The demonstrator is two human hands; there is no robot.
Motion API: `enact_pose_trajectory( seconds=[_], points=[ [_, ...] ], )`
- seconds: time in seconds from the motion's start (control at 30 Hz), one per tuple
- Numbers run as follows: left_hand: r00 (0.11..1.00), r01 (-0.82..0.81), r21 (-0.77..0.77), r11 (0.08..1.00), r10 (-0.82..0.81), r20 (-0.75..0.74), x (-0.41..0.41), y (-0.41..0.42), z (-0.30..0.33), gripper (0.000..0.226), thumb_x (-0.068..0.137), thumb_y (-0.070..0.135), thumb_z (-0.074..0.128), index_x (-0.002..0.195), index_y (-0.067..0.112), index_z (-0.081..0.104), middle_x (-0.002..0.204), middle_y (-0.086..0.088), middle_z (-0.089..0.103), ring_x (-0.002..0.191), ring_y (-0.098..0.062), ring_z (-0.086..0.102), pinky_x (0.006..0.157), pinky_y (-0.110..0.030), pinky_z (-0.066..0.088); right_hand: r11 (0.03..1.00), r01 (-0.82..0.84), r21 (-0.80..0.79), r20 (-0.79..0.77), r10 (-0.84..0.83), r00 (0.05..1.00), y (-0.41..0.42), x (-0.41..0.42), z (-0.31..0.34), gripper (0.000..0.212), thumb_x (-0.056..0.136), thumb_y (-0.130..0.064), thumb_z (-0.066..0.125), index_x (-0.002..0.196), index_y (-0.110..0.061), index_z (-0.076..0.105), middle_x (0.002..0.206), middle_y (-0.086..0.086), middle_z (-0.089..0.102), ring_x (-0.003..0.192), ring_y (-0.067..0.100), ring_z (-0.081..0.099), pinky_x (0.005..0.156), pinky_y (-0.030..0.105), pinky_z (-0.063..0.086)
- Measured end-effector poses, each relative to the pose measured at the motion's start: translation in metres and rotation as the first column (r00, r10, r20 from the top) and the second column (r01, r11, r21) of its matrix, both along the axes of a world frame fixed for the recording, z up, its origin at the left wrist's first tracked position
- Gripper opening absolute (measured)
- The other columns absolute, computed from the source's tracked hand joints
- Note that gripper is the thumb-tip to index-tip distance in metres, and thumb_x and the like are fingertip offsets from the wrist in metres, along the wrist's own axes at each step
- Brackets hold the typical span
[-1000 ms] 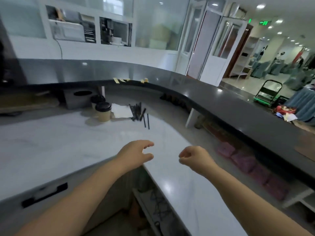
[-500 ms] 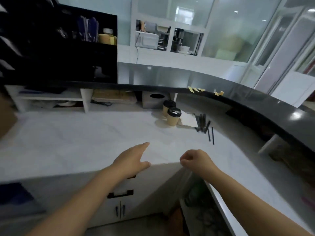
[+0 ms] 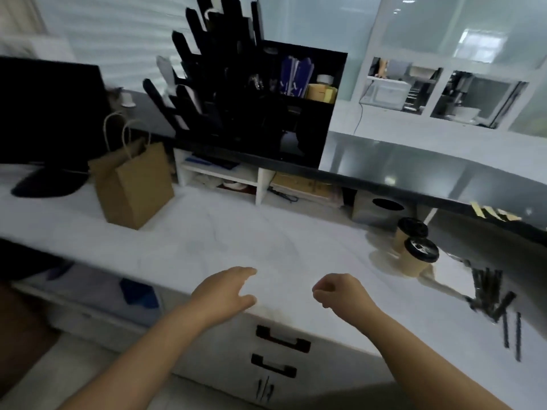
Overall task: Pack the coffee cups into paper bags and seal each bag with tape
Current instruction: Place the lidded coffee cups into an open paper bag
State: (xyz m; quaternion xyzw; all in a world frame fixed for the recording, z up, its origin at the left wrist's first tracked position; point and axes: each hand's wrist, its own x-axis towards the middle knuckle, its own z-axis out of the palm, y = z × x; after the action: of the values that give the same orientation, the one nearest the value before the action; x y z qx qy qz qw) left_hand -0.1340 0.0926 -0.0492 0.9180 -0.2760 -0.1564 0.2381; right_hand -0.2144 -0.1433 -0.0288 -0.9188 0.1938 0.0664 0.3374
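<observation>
Nothing packed yet, by the look of it. Two lidded cups (image 3: 414, 250) stand at 3 o'clock on the counter (image 3: 236, 232); one bag (image 3: 133, 184) stands open at 10 o'clock, well apart. Left hand (image 3: 225, 291) loosely spread, right hand (image 3: 340, 294) curled, both empty. All bagging and taping remains.

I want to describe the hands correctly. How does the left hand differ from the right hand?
The left hand has its fingers loosely extended, thumb apart; the right hand is curled into a fist. The left hand reaches slightly further forward than the right hand. Both hover over the counter's near edge, holding nothing.
</observation>
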Motion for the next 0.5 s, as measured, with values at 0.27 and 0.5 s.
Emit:
enact_pose_trajectory(
  seconds=[0.27,0.5],
  points=[
    [0.977,-0.204,0.003,0.979,0.203,0.068,0.047,-0.002,0.005,0.067,0.093,0.043,0.050,0.149,0.027,0.017,0.153,0.011,0.023,0.132,-0.006,0.033,0.105,-0.020,0.028,0.977,-0.212,-0.028,0.084,0.213,0.973,-0.001,0.094,0.003,0.009,0.087,-0.020,0.058,0.083,-0.025,0.065,0.073,-0.014,0.059,0.064,0.007,0.055,0.060,0.023,0.046],
    [0.927,-0.371,-0.004,0.929,0.370,0.061,0.063,0.013,-0.002,0.067,0.094,0.040,0.050,0.150,0.025,0.015,0.153,0.009,0.023,0.134,-0.006,0.031,0.105,-0.018,0.027,0.933,-0.359,-0.021,0.122,0.358,0.926,0.018,0.159,0.001,0.011,0.090,-0.022,0.059,0.093,-0.021,0.069,0.083,-0.009,0.065,0.079,0.013,0.065,0.069,0.028,0.053]
  ],
)
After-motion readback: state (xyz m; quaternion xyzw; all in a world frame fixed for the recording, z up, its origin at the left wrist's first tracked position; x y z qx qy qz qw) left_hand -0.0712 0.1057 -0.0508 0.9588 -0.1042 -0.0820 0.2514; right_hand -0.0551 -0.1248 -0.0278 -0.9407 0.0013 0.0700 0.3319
